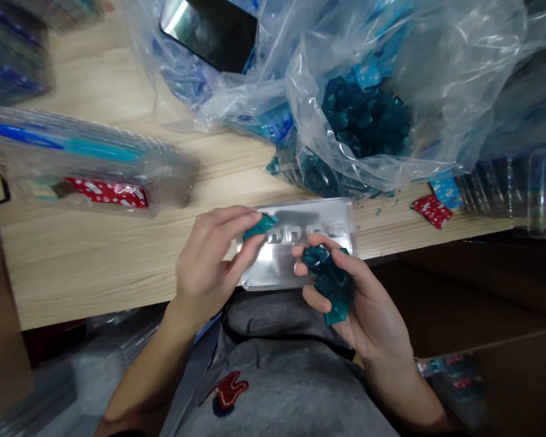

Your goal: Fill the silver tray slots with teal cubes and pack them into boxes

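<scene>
A clear plastic blister tray (282, 267) with small square pockets lies at the near edge of the wooden table (95, 267). My left hand (212, 258) pinches one teal faceted piece (259, 226) at the tray's top left corner. My right hand (350, 297) is closed round several teal faceted pieces (330, 276) just in front of the tray's lower right side. A big clear plastic bag (368, 115) behind the tray holds a heap of the same teal pieces.
A clear packet (86, 164) with a blue pen-like item and a red patterned strip lies at the left. A black phone (213, 30) rests on plastic at the back. A red patterned wrapper (432, 209) and stacked clear trays (505, 182) sit at the right.
</scene>
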Demonstrator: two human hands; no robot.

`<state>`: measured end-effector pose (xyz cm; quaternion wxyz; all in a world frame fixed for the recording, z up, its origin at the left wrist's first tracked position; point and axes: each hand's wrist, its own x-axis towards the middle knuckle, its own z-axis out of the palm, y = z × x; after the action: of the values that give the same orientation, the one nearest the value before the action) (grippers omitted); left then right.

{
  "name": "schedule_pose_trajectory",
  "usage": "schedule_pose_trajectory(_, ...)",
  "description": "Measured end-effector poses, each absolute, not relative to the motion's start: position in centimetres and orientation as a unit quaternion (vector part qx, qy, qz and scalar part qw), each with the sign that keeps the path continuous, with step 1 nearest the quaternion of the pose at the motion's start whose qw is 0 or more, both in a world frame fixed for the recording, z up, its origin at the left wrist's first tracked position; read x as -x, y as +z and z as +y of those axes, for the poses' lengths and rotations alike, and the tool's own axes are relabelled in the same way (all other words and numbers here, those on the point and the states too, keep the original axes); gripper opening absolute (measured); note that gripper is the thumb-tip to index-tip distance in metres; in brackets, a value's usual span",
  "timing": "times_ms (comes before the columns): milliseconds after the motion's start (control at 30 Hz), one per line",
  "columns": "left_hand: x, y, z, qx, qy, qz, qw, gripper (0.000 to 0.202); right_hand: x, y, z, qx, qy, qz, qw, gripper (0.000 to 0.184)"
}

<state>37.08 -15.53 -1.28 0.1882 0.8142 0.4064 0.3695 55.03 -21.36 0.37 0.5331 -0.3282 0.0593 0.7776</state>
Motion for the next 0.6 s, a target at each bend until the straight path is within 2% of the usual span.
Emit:
schedule_pose_trajectory(133,-37.0,-3.0,-14.7,-0.888,0.329,0.315,0.061,0.041,-55.8,0.4,-21.4,0.326,0.773,0.075,0.539,0.013)
schedule_pose_trajectory(267,-36.3,-3.3,-15.3,-0.907,0.314,0.28,0.003,0.03,-56.1,0.2,-21.2,0.325,0.778,0.081,0.532,0.012)
schedule_pose_trajectory(500,-36.6,-2.1,-15.8,-0.894,0.277,0.345,0.073,0.03,-55.5,0.0,-21.1,0.331,0.771,0.059,0.541,0.014)
schedule_pose_trajectory(600,-37.0,-0.5,-15.7,-0.88,0.267,0.357,0.166,0.027,-55.0,0.0,-21.3,0.328,0.766,0.027,0.553,0.016)
